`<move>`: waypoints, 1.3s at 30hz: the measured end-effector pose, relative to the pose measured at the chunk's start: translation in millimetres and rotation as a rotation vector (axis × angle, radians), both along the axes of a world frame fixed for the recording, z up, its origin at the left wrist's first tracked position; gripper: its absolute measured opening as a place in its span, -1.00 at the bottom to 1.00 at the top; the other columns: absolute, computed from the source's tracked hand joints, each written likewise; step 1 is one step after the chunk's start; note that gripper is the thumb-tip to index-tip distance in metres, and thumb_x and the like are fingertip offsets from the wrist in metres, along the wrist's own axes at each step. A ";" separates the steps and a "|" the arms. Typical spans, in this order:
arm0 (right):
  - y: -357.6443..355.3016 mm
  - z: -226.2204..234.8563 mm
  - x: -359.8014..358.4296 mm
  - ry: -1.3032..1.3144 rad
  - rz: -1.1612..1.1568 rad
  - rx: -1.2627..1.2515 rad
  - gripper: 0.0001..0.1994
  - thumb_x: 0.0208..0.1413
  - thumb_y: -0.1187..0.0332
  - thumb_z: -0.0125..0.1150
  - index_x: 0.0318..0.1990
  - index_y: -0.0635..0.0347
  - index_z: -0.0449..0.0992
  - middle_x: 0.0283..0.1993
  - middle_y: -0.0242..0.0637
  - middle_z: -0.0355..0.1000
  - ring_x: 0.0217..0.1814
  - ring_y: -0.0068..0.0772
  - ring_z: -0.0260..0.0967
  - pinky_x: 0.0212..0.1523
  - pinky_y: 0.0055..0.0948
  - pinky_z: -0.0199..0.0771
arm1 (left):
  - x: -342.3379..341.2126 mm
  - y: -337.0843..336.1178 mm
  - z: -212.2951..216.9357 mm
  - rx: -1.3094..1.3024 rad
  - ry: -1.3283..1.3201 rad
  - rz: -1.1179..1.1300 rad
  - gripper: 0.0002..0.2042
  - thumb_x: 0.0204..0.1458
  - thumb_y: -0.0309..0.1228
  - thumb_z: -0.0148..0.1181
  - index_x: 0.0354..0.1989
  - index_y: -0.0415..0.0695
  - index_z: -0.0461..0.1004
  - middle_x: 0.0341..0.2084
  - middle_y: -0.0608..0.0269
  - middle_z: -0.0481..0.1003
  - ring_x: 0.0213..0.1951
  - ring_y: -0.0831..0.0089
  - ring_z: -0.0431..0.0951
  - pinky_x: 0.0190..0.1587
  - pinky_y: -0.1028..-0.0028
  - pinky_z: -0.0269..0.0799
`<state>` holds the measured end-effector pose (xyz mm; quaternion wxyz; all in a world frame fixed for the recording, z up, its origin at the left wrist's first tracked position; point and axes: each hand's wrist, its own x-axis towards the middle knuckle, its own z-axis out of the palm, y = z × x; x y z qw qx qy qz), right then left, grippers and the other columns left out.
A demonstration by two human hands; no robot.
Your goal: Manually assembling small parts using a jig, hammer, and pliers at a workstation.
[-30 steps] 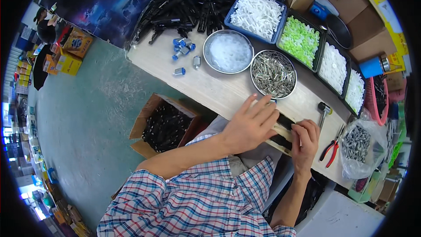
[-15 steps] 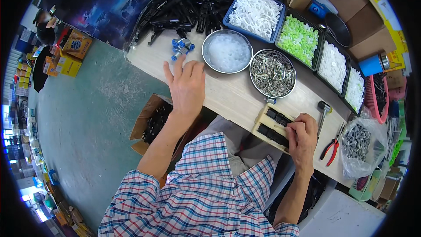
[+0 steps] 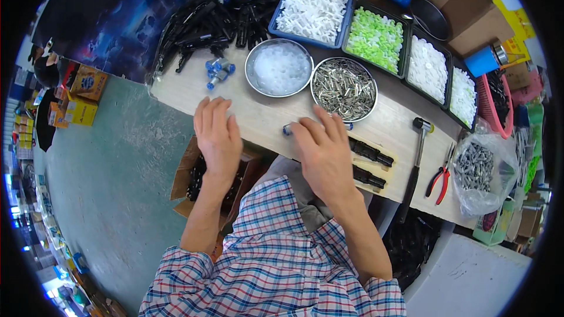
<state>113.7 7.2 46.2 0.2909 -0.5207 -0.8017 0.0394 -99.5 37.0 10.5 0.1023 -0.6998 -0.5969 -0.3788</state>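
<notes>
**Both hands flat at the near edge of the counter**

The left hand lies open on the pale wooden counter, its grip empty. The right hand, fingers spread, covers a small blue-capped cylinder just poking out; whether that grip pinches it I cannot tell. Beyond, the round steel bowl of metal pins sits within easy reach.

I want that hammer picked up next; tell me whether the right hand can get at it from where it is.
Probably yes. The right hand lies flat on the bench, and the hammer lies just to its right. Only the low black parts on their block sit between, and the hand could pass over them.
</notes>
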 end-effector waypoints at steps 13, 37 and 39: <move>-18.5 11.3 42.0 0.106 -0.152 -0.020 -0.77 -0.02 0.55 0.32 -0.17 0.15 0.53 -0.15 -0.27 0.54 0.07 -0.15 0.49 0.33 0.06 0.26 | -18.5 9.1 -1.9 -0.133 -0.123 -0.060 -0.83 0.07 -0.66 0.24 -0.15 -0.27 0.54 -0.21 0.04 0.55 -0.15 0.12 0.56 -0.09 0.27 0.47; -41.5 14.7 98.1 -0.227 -0.018 -0.140 -0.50 -0.06 0.54 0.21 0.13 0.07 0.54 0.24 -0.19 0.40 0.34 0.00 0.28 0.38 0.14 0.15 | 108.5 -33.8 42.1 -0.658 -0.714 -0.834 -0.73 -0.03 -0.67 0.35 -0.13 -0.23 0.52 -0.22 0.19 0.47 -0.14 0.39 0.54 -0.08 0.46 0.46; -30.2 13.2 109.6 -0.177 0.021 -0.148 -0.52 -0.06 0.55 0.20 0.11 0.10 0.54 0.22 -0.17 0.41 0.30 0.02 0.31 0.35 0.09 0.20 | 117.4 -35.6 40.0 -0.620 -0.707 -0.812 -0.75 -0.06 -0.64 0.38 -0.18 -0.22 0.55 -0.24 0.14 0.50 -0.20 0.32 0.53 -0.11 0.44 0.44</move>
